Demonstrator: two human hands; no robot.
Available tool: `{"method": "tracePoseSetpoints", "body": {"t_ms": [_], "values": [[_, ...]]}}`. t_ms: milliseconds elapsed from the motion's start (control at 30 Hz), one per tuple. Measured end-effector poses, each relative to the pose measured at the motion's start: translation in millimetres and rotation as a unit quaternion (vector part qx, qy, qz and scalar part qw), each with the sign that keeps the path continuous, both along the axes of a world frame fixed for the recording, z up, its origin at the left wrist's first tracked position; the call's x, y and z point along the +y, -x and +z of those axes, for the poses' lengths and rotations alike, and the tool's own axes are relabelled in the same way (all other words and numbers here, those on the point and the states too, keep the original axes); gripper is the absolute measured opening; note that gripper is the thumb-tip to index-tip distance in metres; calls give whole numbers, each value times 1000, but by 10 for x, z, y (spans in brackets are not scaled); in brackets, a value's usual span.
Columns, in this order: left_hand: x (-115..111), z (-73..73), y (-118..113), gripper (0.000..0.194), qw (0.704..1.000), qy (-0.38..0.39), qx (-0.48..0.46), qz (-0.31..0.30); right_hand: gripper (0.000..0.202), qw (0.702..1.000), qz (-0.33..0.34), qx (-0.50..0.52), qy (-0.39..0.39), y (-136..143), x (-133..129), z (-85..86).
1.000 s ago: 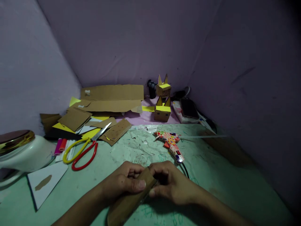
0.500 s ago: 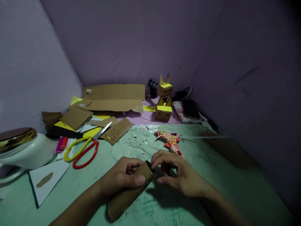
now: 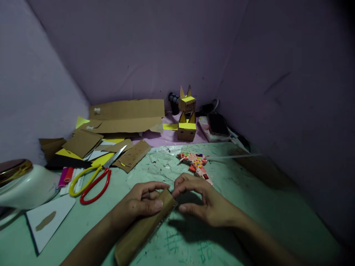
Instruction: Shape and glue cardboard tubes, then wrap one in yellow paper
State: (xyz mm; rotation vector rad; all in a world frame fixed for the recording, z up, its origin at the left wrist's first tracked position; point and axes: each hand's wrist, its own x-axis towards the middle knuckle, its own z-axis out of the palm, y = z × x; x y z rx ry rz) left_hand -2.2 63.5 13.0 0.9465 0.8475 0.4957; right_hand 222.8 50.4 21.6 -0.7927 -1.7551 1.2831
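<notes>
A folded brown cardboard tube (image 3: 144, 232) slants over the green table. My left hand (image 3: 142, 203) grips its upper part, thumb on top and fingers around the far side. At the tube's upper end, my right hand (image 3: 206, 203) touches the rim with its curved fingertips. The thumb is well apart from those fingers, and I see nothing held between them; whether a fingertip reaches inside the tube is hidden. Just beyond the right hand lies a flower-patterned glue gun (image 3: 195, 162) with a long glue stick (image 3: 235, 156) out of its back.
Scissors (image 3: 107, 170) with yellow and red handles lie at left, near markers (image 3: 66, 176) and a white triangular piece (image 3: 59, 214). Cardboard scraps (image 3: 83, 143) pile behind them. Two cardboard boxes with pointed ears (image 3: 186, 133) and a phone (image 3: 218, 124) are at the back. A white container (image 3: 36, 186) stands far left.
The tube's upper end has turned, so its opening shows less. My right fingertips have stayed at that end. The whole view has shifted slightly, with the background sliding left.
</notes>
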Motion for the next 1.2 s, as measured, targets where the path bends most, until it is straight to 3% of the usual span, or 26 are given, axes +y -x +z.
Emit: {"method": "tracePoseSetpoints", "body": {"t_ms": [100, 167, 300, 433, 633, 867, 967, 1200], "values": [[11, 7, -3, 68, 999, -25, 20, -10, 11, 1000, -8, -1, 14, 1, 5, -6], [22, 65, -15, 65, 991, -105, 84, -22, 13, 998, -45, -12, 36, 3, 19, -19], [12, 218, -112, 49, 920, -283, 267, -35, 16, 992, -116, -22, 47, 19, 49, -55], [-71, 282, -307, 40, 858, -379, 338, -80, 13, 983, -177, 33, 46, -3, 99, -65], [-175, 168, -607, 40, 771, -505, 357, -151, 8, 947, -305, 102, 28, -119, 202, -66], [-308, -44, -758, 38, 688, -593, 394, -140, 7, 933, -333, 135, 23, -114, 184, -50], [-321, -38, -775, 36, 678, -601, 398, -145, 7, 932, -334, 140, 15, -110, 177, -45], [-257, 3, -777, 35, 704, -573, 387, -163, 7, 932, -338, 132, 3, -98, 205, -74]]}}
